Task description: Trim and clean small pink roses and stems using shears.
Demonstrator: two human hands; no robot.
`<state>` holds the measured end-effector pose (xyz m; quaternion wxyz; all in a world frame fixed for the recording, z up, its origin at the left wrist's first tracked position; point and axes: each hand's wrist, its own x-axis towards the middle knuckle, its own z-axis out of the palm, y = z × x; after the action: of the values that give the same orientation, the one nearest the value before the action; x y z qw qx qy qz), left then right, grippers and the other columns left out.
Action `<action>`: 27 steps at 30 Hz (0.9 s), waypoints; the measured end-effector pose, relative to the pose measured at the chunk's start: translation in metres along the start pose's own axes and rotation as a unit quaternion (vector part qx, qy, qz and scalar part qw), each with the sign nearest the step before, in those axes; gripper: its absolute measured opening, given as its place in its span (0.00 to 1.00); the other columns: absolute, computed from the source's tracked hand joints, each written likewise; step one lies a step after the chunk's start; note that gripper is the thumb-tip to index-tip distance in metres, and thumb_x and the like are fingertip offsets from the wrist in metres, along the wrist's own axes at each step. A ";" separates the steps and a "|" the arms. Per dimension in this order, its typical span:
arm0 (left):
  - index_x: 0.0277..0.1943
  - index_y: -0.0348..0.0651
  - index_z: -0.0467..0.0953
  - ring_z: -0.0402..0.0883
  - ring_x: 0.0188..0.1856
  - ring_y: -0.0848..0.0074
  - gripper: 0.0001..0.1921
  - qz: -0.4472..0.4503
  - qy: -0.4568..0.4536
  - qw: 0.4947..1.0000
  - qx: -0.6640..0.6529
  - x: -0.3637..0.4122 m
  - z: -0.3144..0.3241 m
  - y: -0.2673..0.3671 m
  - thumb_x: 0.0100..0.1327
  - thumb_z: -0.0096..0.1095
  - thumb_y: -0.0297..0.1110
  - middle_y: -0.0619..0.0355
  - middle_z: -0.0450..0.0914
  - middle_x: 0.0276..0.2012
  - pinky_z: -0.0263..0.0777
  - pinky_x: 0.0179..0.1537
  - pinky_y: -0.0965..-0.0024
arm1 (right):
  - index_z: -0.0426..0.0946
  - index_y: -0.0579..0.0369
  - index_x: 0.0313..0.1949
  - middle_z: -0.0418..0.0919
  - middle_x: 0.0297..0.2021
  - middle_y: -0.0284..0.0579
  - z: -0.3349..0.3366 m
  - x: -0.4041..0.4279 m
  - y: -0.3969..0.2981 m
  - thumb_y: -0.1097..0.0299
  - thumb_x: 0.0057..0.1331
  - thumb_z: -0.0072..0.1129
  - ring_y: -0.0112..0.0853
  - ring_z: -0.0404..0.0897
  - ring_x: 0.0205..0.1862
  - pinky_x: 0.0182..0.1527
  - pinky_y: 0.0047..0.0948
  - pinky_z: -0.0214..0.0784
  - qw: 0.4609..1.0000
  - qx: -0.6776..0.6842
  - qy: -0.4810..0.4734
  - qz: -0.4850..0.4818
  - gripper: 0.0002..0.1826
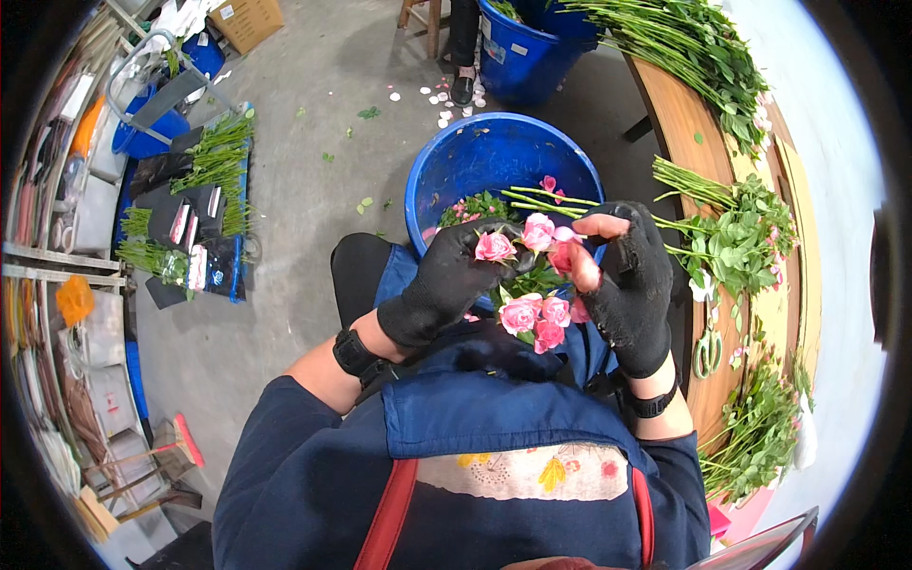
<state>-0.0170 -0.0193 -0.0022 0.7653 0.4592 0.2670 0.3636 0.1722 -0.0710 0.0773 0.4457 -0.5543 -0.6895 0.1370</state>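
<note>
Pink roses (521, 313) with green stems lie over my lap, in front of the blue plastic bucket (427, 153). My left hand (463, 274), in a black fingerless glove, is closed on rose stems just below the blooms; its fingertips are partly hidden by flowers. My right hand (627, 285), gloved the same way, has its bare thumb and index fingertip at pink petals (563, 253); whether they pinch a petal I cannot tell. Several cut stems (545, 203) stick out over the bucket behind my right hand. Leaves and pink petals (474, 208) lie inside the bucket.
A wooden table (673, 107) on the right bears bundles of roses (734, 239) and green-handled scissors (707, 353). Another blue bucket (520, 53) and a person's shoe (462, 89) are ahead. A cart (246, 167) with green stems stands left, beside shelves (64, 253). Petals dot the floor.
</note>
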 end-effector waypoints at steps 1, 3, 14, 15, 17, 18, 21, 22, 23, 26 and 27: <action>0.52 0.37 0.80 0.82 0.48 0.79 0.15 0.001 0.002 1.000 -0.021 -0.001 0.002 0.002 0.62 0.68 0.19 0.58 0.85 0.46 0.77 0.52 0.72 | 0.79 0.56 0.37 0.76 0.33 0.45 0.000 0.001 -0.002 0.75 0.56 0.67 0.42 0.76 0.36 0.43 0.37 0.68 0.999 -0.032 0.016 -0.021 0.09; 0.52 0.37 0.80 0.82 0.47 0.79 0.15 0.006 0.014 1.000 0.006 -0.001 0.005 0.003 0.62 0.68 0.19 0.58 0.85 0.46 0.77 0.51 0.72 | 0.79 0.53 0.42 0.76 0.34 0.43 -0.002 0.004 -0.003 0.75 0.55 0.68 0.43 0.76 0.38 0.43 0.39 0.67 0.996 -0.038 0.005 -0.075 0.14; 0.51 0.38 0.80 0.80 0.46 0.82 0.12 0.014 0.049 0.992 0.114 -0.002 0.002 0.004 0.65 0.68 0.25 0.62 0.85 0.44 0.75 0.49 0.74 | 0.80 0.51 0.38 0.78 0.35 0.41 0.003 -0.002 0.003 0.73 0.53 0.70 0.43 0.76 0.40 0.42 0.42 0.65 0.985 -0.122 -0.039 -0.112 0.12; 0.51 0.38 0.81 0.80 0.45 0.82 0.12 0.020 0.048 0.994 0.095 -0.002 0.002 0.004 0.65 0.68 0.26 0.62 0.85 0.43 0.75 0.49 0.74 | 0.80 0.51 0.38 0.78 0.35 0.41 0.001 -0.002 0.001 0.73 0.53 0.70 0.43 0.76 0.40 0.42 0.42 0.65 0.985 -0.122 -0.041 -0.113 0.12; 0.50 0.38 0.81 0.80 0.44 0.83 0.11 0.027 0.049 0.996 0.076 -0.002 0.001 0.005 0.65 0.68 0.27 0.63 0.85 0.42 0.75 0.49 0.75 | 0.81 0.52 0.36 0.78 0.36 0.42 -0.006 0.000 -0.003 0.71 0.54 0.71 0.42 0.76 0.40 0.41 0.40 0.65 0.990 -0.109 -0.057 -0.072 0.10; 0.51 0.39 0.81 0.80 0.45 0.83 0.12 0.021 0.044 0.995 0.090 -0.002 0.001 0.004 0.66 0.68 0.27 0.63 0.85 0.43 0.75 0.49 0.74 | 0.82 0.52 0.34 0.78 0.33 0.42 -0.006 -0.001 -0.003 0.71 0.54 0.72 0.41 0.75 0.38 0.40 0.38 0.65 0.991 -0.111 -0.036 -0.071 0.08; 0.50 0.38 0.80 0.81 0.45 0.81 0.13 0.025 0.050 0.993 0.106 0.000 0.004 0.001 0.63 0.70 0.25 0.60 0.85 0.43 0.76 0.49 0.72 | 0.82 0.53 0.33 0.76 0.29 0.41 0.003 -0.001 -0.007 0.73 0.54 0.72 0.41 0.74 0.35 0.39 0.38 0.64 0.997 -0.074 0.021 -0.032 0.07; 0.49 0.38 0.80 0.82 0.45 0.78 0.14 0.036 0.063 0.992 0.108 0.000 0.005 -0.001 0.60 0.71 0.22 0.58 0.85 0.43 0.77 0.49 0.71 | 0.81 0.53 0.32 0.74 0.26 0.39 0.007 0.001 -0.006 0.74 0.54 0.71 0.41 0.73 0.33 0.38 0.38 0.63 0.995 -0.074 0.026 -0.054 0.07; 0.49 0.38 0.80 0.82 0.45 0.78 0.14 0.036 0.062 0.992 0.107 0.001 0.003 -0.005 0.60 0.71 0.22 0.58 0.85 0.43 0.77 0.49 0.71 | 0.81 0.53 0.32 0.74 0.26 0.39 0.008 0.002 -0.007 0.74 0.54 0.71 0.41 0.73 0.33 0.38 0.38 0.63 0.995 -0.075 0.027 -0.054 0.07; 0.49 0.37 0.80 0.83 0.47 0.74 0.16 0.143 0.073 0.968 0.193 0.005 -0.003 -0.018 0.57 0.72 0.21 0.54 0.84 0.44 0.77 0.51 0.68 | 0.79 0.50 0.31 0.72 0.26 0.38 0.013 0.004 -0.012 0.72 0.52 0.72 0.40 0.72 0.32 0.36 0.38 0.60 0.993 -0.108 0.005 -0.055 0.09; 0.49 0.37 0.80 0.83 0.47 0.72 0.17 0.181 0.071 0.954 0.229 0.005 -0.004 -0.018 0.56 0.72 0.21 0.53 0.84 0.45 0.76 0.51 0.68 | 0.79 0.50 0.31 0.72 0.26 0.38 0.015 0.004 -0.010 0.72 0.52 0.72 0.40 0.72 0.32 0.36 0.38 0.60 0.993 -0.109 0.005 -0.055 0.09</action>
<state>-0.0107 -0.0188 -0.0206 0.5400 0.6358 0.3090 0.4569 0.1546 -0.0667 0.0776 0.3934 -0.5616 -0.7271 0.0338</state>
